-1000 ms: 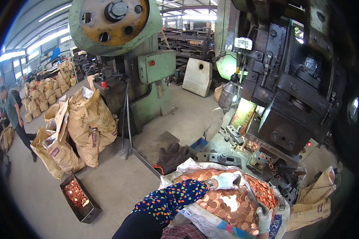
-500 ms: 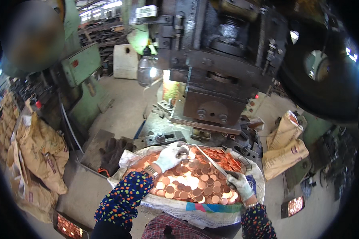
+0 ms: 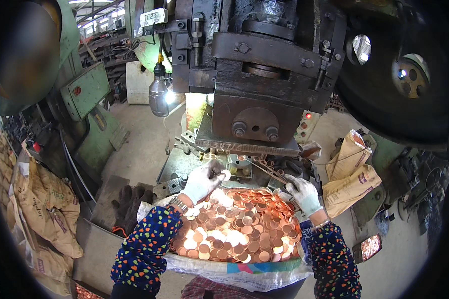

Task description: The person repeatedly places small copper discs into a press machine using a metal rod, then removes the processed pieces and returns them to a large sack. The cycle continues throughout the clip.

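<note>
My left hand (image 3: 200,185), in a white glove with darkened fingertips, pinches a shiny copper disc (image 3: 226,175) just above the far edge of the pile. My right hand (image 3: 304,194), gloved too, grips long metal tweezers (image 3: 269,172) that slant away to the left. Their tips are at a small copper disc (image 3: 241,157) on the die (image 3: 240,169), under the raised press ram (image 3: 254,119). Below both hands, a heap of copper discs (image 3: 234,231) fills a white woven sack (image 3: 254,274) at my lap.
A lit work lamp (image 3: 158,94) hangs left of the press. Dark gloves (image 3: 129,204) lie on a metal plate at left. Paper sacks stand on the left (image 3: 47,199) and right (image 3: 351,184). Copper rings (image 3: 269,163) lie around the die. A large dark flywheel (image 3: 399,84) fills the upper right.
The tweezers have gone from over the disc pile to the die, their tips now at a disc. My left hand has moved forward toward the press bed. The whole view has shifted.
</note>
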`<act>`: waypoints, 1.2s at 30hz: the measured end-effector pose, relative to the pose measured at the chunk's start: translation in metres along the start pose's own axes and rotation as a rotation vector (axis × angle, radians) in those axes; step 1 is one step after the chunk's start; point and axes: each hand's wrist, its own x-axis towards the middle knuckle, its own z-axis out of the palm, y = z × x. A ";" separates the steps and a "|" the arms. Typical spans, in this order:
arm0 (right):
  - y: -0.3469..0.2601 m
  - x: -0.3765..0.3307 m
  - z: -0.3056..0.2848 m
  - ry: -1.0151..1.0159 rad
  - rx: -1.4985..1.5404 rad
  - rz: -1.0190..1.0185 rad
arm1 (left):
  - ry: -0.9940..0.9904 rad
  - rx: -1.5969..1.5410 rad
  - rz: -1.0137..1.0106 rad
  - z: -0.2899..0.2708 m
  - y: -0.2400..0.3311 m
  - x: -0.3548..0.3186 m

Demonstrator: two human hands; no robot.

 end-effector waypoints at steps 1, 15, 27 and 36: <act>-0.001 0.007 0.004 0.001 -0.054 -0.008 | 0.010 -0.144 -0.126 0.008 -0.006 0.007; 0.015 0.015 0.018 0.060 0.095 0.078 | 0.219 0.266 -0.371 0.080 -0.033 0.074; 0.015 0.007 0.019 -0.058 0.121 -0.003 | 0.092 0.500 -0.068 0.094 -0.040 0.083; -0.010 -0.009 0.012 -0.217 0.290 -0.017 | -0.162 0.140 -0.025 0.030 -0.017 0.020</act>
